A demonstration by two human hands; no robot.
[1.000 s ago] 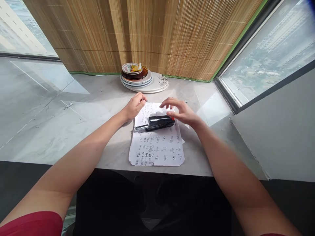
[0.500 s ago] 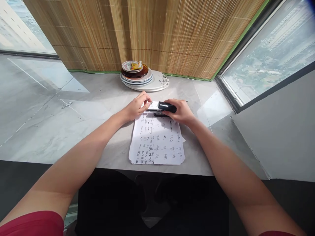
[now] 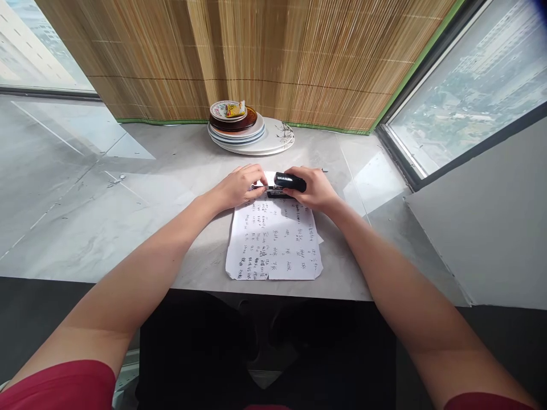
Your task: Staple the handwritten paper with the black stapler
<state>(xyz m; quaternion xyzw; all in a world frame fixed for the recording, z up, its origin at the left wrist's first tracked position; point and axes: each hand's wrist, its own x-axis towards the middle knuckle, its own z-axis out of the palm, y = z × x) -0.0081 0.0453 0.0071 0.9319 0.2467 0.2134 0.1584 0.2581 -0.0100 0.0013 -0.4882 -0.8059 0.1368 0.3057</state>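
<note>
A black stapler [image 3: 289,182] lies across the upper part of a handwritten sheet of paper [image 3: 273,245], its top raised away from its base. My right hand [image 3: 314,185] is closed around the stapler's right end. From the left, my left hand [image 3: 243,185] reaches to the stapler, thumb and fingers pinched at its thin dark rail [image 3: 257,187], which sticks out to the left. Whether a small piece also sits between those fingertips is hidden. Other paper shows from beneath the sheet at its right edge.
Beyond my hands stands a stack of plates [image 3: 237,134] with a small yellow packet [image 3: 235,109] on top. A bamboo blind [image 3: 256,51] hangs behind it. Scraps [image 3: 116,179] lie on the grey tabletop [image 3: 179,165] at left; a thin dark object [image 3: 325,170] lies past my right hand.
My left fingertips have come down from just above the stapler's rail onto it; the small thing they pinched is now out of sight. My right hand keeps its hold on the stapler.
</note>
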